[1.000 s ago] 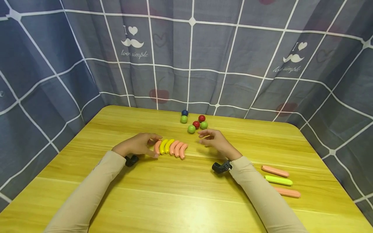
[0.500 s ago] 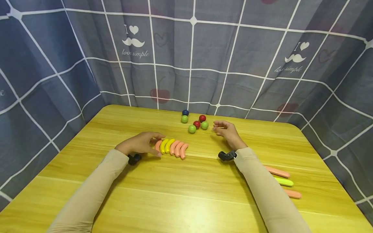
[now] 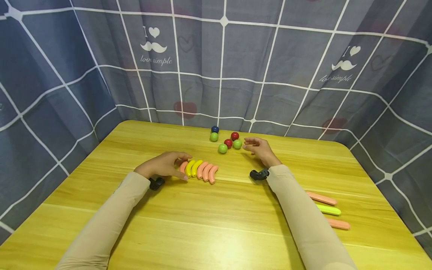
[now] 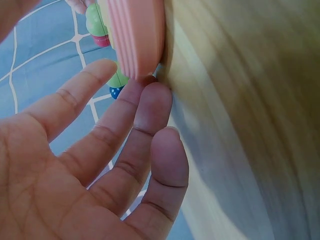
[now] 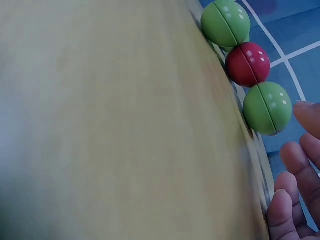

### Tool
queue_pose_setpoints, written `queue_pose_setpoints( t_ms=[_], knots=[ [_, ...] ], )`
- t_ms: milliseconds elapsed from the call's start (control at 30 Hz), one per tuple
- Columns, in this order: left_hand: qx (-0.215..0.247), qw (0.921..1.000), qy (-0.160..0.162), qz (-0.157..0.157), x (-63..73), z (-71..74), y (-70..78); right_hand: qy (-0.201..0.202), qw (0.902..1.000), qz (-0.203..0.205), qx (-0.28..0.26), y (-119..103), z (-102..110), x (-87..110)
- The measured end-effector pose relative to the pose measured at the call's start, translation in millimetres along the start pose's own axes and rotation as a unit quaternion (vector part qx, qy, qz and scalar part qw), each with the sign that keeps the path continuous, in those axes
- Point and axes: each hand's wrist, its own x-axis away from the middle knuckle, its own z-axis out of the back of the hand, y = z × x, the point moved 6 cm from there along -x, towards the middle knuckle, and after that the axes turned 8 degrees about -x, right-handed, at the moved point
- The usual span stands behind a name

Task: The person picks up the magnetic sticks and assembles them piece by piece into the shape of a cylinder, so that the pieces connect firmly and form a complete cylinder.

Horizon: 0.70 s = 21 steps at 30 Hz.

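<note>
In the head view, my left hand (image 3: 165, 164) is at the left end of a row of banana-shaped pieces, thumb and fingers spread about the leftmost salmon piece (image 3: 182, 167). Two yellow pieces (image 3: 194, 169) and several more salmon ones (image 3: 208, 171) continue the row rightward. The left wrist view has loosely bent fingers beside a ridged salmon piece (image 4: 137, 37); a fingertip seems to touch its end. My right hand (image 3: 261, 150) holds nothing, its fingers just right of a green ball (image 3: 237, 144). Touching or close by are a red ball (image 3: 228, 143) and another green ball (image 3: 223, 148).
Behind these lie another red ball (image 3: 234, 135), and a green ball (image 3: 214, 137) beside a blue ball (image 3: 215, 129). Right of my right forearm, two salmon bars (image 3: 339, 224) and a yellow-green bar (image 3: 329, 209) lie partly hidden. A grid-patterned curtain (image 3: 199, 56) surrounds the wooden table (image 3: 189, 225).
My right hand went right and away from me to the balls' right side, then slightly back left. My left hand shifted slightly right over the leftmost salmon piece. Row and balls look unmoved.
</note>
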Motion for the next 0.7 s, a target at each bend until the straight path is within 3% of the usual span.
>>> queue_pose_setpoints(
  t_ms=[267, 700],
  knots=[
    [0.008, 0.9999, -0.001, -0.007, -2.2, 0.9, 0.0, -0.003, 0.9985, -0.017, 0.052, -3.6, -10.6, -9.4],
    [-0.014, 0.9999, 0.002, 0.003, -5.4, -1.5, 6.7, 0.014, 0.9951, -0.044, 0.087, -7.5, -19.1, -13.8]
  ],
)
